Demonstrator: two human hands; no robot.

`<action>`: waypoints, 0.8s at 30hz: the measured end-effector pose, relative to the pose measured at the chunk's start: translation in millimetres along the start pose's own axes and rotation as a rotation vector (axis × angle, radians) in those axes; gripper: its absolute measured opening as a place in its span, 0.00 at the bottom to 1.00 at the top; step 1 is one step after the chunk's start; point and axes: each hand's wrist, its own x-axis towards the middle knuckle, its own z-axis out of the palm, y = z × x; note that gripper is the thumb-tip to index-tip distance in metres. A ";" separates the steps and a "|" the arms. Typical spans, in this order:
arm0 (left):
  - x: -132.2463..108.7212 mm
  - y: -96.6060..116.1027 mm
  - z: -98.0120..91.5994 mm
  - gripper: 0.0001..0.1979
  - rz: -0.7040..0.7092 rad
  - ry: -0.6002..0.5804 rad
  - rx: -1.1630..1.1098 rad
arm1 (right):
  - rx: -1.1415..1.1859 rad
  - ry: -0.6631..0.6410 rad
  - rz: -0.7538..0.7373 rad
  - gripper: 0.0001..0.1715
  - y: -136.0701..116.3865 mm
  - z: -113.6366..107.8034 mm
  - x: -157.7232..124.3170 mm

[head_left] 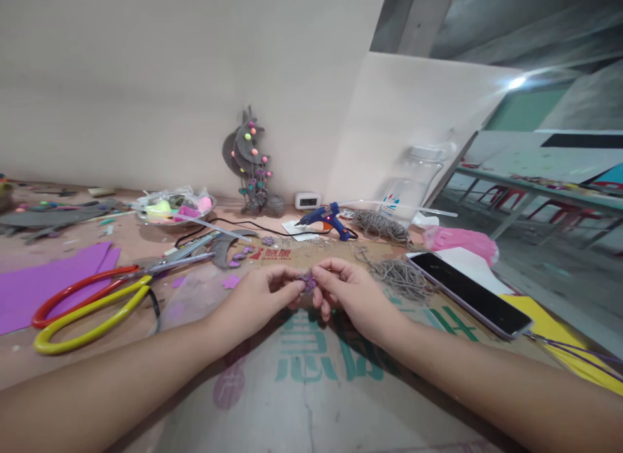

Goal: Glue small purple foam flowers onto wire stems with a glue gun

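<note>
Between my fingertips is a small purple flower piece with grey edging (308, 282), held over the printed cardboard (311, 388). My left hand (272, 291) pinches it from the left, thumb on top. From the other side my right hand (343, 284) grips it between thumb and forefinger, its other fingers curled below. A flat purple flower (231, 281) lies just left of my left hand. Several small purple pieces (238, 256) and a grey felt crescent (222, 252) sit beyond it. Grey cord (402, 278) is heaped to the right of my right hand.
Red-and-yellow-handled scissors (92, 310) lie on purple sheets (53, 281) at left. A blue glue gun (326, 220), its cable trailing left, stands at the back before a clock (307, 200). A phone (470, 294) and a water bottle (411, 187) are at right; a decorated grey hanging (250, 158) is behind.
</note>
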 end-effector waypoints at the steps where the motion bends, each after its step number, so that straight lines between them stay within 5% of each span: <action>1: 0.3 -1.3 -0.2 0.09 0.006 0.002 0.000 | 0.021 -0.013 0.007 0.15 1.2 -0.2 0.4; 24: -7.8 14.7 6.2 0.11 0.080 0.022 0.147 | -0.140 0.011 -0.021 0.12 -0.6 5.6 -2.6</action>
